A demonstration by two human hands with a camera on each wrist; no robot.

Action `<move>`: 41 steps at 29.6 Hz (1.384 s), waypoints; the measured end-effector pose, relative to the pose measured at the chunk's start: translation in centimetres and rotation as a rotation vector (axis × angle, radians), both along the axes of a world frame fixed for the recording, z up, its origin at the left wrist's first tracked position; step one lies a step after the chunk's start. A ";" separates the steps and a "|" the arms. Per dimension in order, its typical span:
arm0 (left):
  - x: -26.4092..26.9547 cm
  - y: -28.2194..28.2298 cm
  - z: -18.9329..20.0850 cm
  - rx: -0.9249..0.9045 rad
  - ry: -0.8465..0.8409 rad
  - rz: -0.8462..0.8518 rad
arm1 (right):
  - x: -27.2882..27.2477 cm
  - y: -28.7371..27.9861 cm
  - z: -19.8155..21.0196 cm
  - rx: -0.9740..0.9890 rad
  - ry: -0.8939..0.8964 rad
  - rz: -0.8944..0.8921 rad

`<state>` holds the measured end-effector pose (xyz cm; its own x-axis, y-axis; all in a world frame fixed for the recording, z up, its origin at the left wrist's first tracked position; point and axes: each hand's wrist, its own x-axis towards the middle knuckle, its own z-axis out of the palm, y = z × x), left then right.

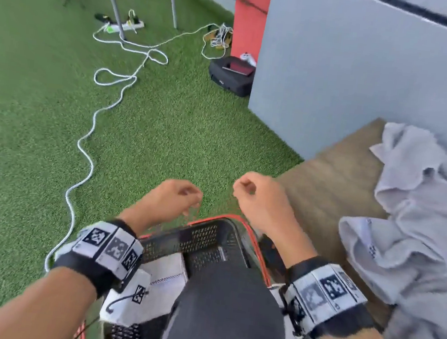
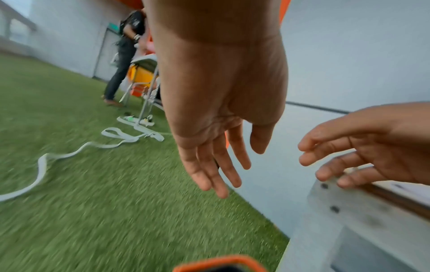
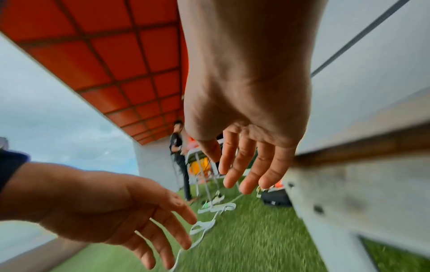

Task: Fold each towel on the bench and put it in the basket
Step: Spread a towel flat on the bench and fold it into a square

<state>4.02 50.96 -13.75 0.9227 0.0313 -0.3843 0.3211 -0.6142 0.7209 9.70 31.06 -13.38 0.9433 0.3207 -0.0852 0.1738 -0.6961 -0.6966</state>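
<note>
A loose heap of pale grey towels [image 1: 416, 224] lies crumpled on the wooden worktop [image 1: 335, 179] at the right of the head view, spread from the far end by the grey wall [image 1: 367, 74] down toward the near edge; one bears a small chequered band near its hem. None of the heap looks folded. Just left of the worktop, low in the head view, stands the black perforated basket [image 1: 208, 240] with its red-orange rim, on the green turf [image 1: 41, 120]. Inside it, toward its left side, lies a folded white towel [image 1: 169, 272] with a chequered stripe; part of the basket is hidden behind a dark-clad knee [image 1: 228, 309].

Both hands hang in the air above the basket's far rim, touching nothing. The left hand [image 1: 174, 197] has its fingers relaxed and almost straight, pointing down, as the left wrist view [image 2: 216, 128] shows. The right hand [image 1: 258, 195] sits just beside it, nearer the worktop's corner, fingers loosely bent and empty; in its own wrist view [image 3: 246, 119] they hang slack and apart. Each wrist carries a black band with printed square markers.

Farther out, a white cable [image 1: 92, 137] snakes over the turf to a power strip [image 1: 124, 25] by some metal legs. A black case [image 1: 231, 75] rests against the wall's corner, next to a red post [image 1: 251, 16]. In the wrist views another person [image 2: 123, 55] stands in the background.
</note>
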 end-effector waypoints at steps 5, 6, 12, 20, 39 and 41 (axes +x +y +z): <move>0.8 -3.2 9.0 0.069 -0.145 -0.102 | -3.2 -5.5 7.3 0.098 -0.077 -0.167; 0.7 -4.3 10.5 0.079 -0.175 -0.131 | -4.2 -6.6 8.5 0.101 -0.096 -0.176; -1.2 -13.5 15.7 0.065 -0.289 -0.313 | -10.6 -14.0 12.4 0.086 -0.102 -0.279; -5.1 -27.5 12.0 0.100 -0.190 -0.593 | -18.7 -24.5 9.3 -0.096 -0.035 -0.473; -12.5 -38.8 6.0 -0.224 -0.194 -0.552 | -24.8 -30.9 5.0 0.291 0.027 -0.748; -12.3 -39.8 6.9 -0.311 -0.223 -0.559 | -24.8 -32.9 6.2 0.314 -0.043 -0.783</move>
<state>-8.25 11.16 -6.84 0.8262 -0.5551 -0.0968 -0.1614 -0.3977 0.9032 -15.13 -1.81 -7.23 0.9035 -0.4242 -0.0607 -0.2477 -0.4015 -0.8817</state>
